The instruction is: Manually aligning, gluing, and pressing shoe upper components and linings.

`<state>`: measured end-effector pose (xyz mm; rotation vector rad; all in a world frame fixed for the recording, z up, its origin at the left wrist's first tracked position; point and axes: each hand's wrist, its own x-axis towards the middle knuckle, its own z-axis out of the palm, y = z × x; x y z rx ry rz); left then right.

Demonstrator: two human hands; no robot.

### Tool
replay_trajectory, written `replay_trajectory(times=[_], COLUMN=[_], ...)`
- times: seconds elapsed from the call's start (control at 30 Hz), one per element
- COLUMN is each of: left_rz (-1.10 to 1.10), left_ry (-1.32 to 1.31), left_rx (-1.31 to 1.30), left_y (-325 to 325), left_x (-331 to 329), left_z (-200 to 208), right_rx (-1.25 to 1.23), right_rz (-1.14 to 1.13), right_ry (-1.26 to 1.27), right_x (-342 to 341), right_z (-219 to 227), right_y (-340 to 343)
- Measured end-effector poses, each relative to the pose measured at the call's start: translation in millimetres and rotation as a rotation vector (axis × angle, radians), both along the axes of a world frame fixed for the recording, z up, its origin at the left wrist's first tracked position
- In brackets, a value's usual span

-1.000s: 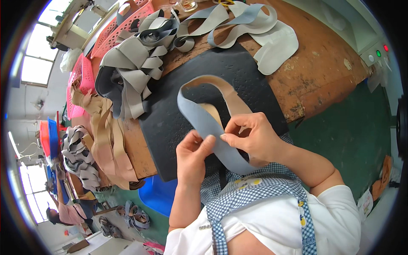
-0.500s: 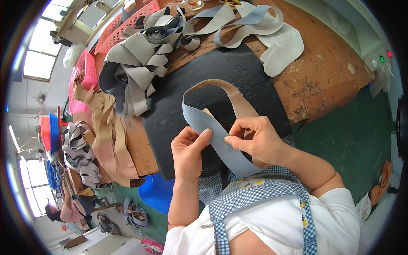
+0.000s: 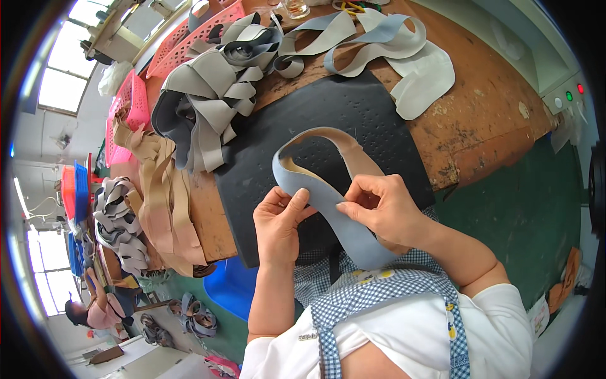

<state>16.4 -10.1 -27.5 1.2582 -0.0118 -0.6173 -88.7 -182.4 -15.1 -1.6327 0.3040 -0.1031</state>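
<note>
A wide strip of material (image 3: 348, 235), light blue on one face and tan on the other, hangs in a loop between my hands above a black mat (image 3: 328, 104). My left hand (image 3: 278, 221) pinches its left edge, thumb on the blue face and fingers behind. Further along the right edge, my right hand (image 3: 382, 205) grips it between thumb and curled fingers. The strip's tan side shows on the far part of the loop, and its lower end rests near my checked apron (image 3: 372, 287).
A heap of grey strips (image 3: 205, 82) lies on the worn wooden table (image 3: 476, 107), left of the mat. Tan strips (image 3: 161, 196) drape over its left edge. Pale loops (image 3: 379, 47) lie at the back. Pink baskets (image 3: 129, 114) and a blue stool (image 3: 233, 287) stand leftward; another person (image 3: 101, 309) works far left.
The loop has turned slightly, so more of its tan inner side shows beside my left hand. Both hands keep their pinch and have hardly moved. The view has shifted a little.
</note>
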Motion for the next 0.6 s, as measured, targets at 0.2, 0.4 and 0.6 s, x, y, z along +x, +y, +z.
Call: replay_trajectory(times=[0.2, 0.4, 0.6], left_rz=[-0.010, 0.029, 0.019], left_ry=[-0.036, -0.041, -0.075], left_rx=[-0.015, -0.067, -0.044], left_y=[3.1, -0.9, 4.1], left_x=[-3.1, -3.8, 1.7], left_z=[-2.8, 1.3, 1.7], right_rx=[0.085, 0.111, 0.082], right_rz=[0.014, 0.028, 0.021], right_ry=[0.006, 0.060, 0.028], right_x=[7.9, 13.7, 17.8], right_z=[4.0, 5.1, 6.9], right_y=[0.6, 0.1, 3.4])
